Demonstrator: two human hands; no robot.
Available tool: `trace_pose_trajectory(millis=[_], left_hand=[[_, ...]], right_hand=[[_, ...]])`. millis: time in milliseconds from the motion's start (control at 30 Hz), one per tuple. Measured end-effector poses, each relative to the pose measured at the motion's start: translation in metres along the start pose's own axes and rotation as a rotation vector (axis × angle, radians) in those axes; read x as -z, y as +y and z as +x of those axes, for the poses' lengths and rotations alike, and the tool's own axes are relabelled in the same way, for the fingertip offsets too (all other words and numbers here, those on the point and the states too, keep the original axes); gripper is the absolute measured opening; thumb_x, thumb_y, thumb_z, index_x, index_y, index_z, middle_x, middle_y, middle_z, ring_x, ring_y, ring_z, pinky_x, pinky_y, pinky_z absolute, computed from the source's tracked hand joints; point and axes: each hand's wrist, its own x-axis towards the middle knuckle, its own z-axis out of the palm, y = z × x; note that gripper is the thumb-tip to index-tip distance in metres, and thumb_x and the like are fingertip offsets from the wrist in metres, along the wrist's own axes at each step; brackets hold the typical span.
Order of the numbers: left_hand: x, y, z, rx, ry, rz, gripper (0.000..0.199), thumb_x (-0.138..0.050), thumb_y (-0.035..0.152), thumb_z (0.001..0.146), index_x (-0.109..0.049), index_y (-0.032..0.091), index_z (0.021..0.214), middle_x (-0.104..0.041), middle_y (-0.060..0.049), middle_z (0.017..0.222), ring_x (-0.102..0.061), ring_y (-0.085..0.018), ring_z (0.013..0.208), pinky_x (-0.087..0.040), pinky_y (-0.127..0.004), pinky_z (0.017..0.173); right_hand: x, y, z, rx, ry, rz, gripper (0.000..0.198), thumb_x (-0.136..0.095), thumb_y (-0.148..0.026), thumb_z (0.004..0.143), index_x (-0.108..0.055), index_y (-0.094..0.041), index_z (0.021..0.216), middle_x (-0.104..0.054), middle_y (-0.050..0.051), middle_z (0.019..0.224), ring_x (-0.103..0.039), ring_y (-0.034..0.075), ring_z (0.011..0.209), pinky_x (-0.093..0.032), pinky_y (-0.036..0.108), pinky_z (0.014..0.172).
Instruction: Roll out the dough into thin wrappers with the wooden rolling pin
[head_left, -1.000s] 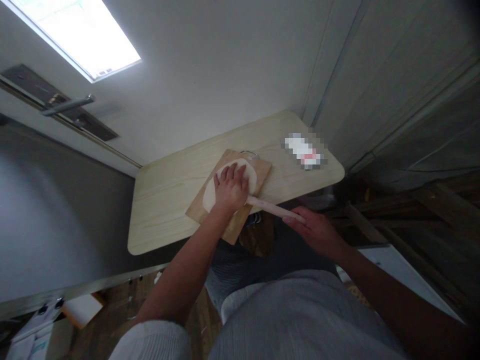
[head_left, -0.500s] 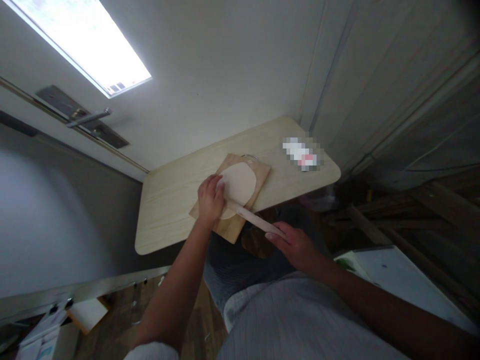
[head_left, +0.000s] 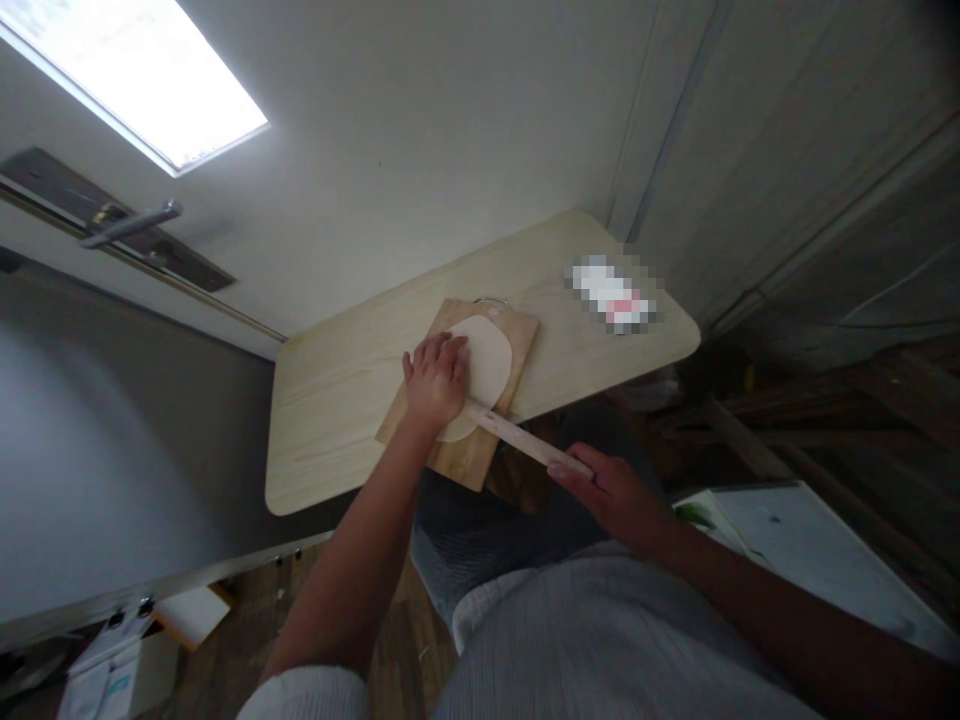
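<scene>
On a wooden cutting board (head_left: 519,340) lies a pale, flat, roundish sheet of dough (head_left: 491,360). A slim wooden rolling pin (head_left: 517,436) runs slantwise across the dough's near side and out past the board's edge. My right hand (head_left: 604,485) is closed around the pin's outer end, off the table. Over the other end rests my left hand (head_left: 436,380), palm down, its fingers stretched out and slightly apart above the dough. That hand hides the pin's far tip and part of the dough.
The board lies on a light wood table (head_left: 330,420), jutting over its near edge. A blurred-out white and pink item (head_left: 613,295) sits at the table's right end. Behind stands a door with a metal handle (head_left: 131,222). A white-topped surface (head_left: 810,550) is at lower right.
My left hand has slid right and its fingers have stretched out over the dough. My right hand and the rolling pin have shifted slightly right. The camera view has moved a little.
</scene>
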Motion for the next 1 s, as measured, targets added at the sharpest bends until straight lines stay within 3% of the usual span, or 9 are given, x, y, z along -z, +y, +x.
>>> trace_pose_trajectory(millis=[333, 467, 600, 767, 1000], left_hand=[[-0.013, 0.02, 0.04, 0.036, 0.035, 0.006, 0.043, -0.029, 0.042, 0.104, -0.054, 0.03, 0.137, -0.053, -0.008, 0.148, -0.044, -0.029, 0.138, -0.027, -0.06, 0.118], [-0.014, 0.023, 0.042, 0.071, 0.046, 0.021, 0.043, -0.029, 0.042, 0.104, -0.055, 0.029, 0.136, -0.053, -0.008, 0.148, -0.044, -0.029, 0.138, -0.028, -0.061, 0.117], [-0.007, 0.024, 0.029, 0.079, 0.054, 0.029, 0.041, -0.032, 0.039, 0.104, -0.053, 0.029, 0.138, -0.052, -0.008, 0.149, -0.042, -0.03, 0.139, -0.025, -0.063, 0.118], [0.0, 0.024, 0.004, 0.078, 0.046, 0.034, 0.041, -0.032, 0.036, 0.103, -0.053, 0.03, 0.139, -0.052, -0.007, 0.15, -0.042, -0.029, 0.139, -0.025, -0.061, 0.119], [0.0, 0.022, -0.038, 0.086, 0.071, 0.012, 0.041, -0.031, 0.037, 0.104, -0.053, 0.03, 0.139, -0.055, -0.006, 0.148, -0.046, -0.026, 0.137, -0.027, -0.056, 0.119]], right_hand=[[0.02, 0.003, 0.02, -0.123, 0.199, 0.18, 0.04, -0.055, -0.063, 0.09, -0.058, -0.023, 0.092, -0.056, -0.005, 0.052, -0.052, 0.014, 0.047, -0.037, 0.026, 0.048], [0.025, 0.001, 0.028, -0.148, 0.253, 0.26, 0.039, -0.062, -0.061, 0.084, -0.058, -0.023, 0.093, -0.055, -0.005, 0.051, -0.049, 0.014, 0.044, -0.034, 0.026, 0.045], [0.032, 0.004, 0.037, -0.099, 0.371, 0.166, 0.04, -0.064, -0.06, 0.082, -0.063, -0.021, 0.089, -0.057, -0.002, 0.061, -0.05, 0.014, 0.054, -0.038, 0.027, 0.051], [0.037, 0.01, 0.049, -0.03, 0.439, 0.104, 0.045, -0.061, -0.059, 0.085, -0.067, -0.018, 0.102, -0.061, 0.001, 0.069, -0.054, 0.017, 0.063, -0.043, 0.029, 0.059], [0.035, 0.009, 0.035, -0.049, 0.274, 0.105, 0.042, -0.059, -0.058, 0.087, -0.066, -0.019, 0.103, -0.054, -0.004, 0.058, -0.05, 0.015, 0.053, -0.038, 0.027, 0.051]])
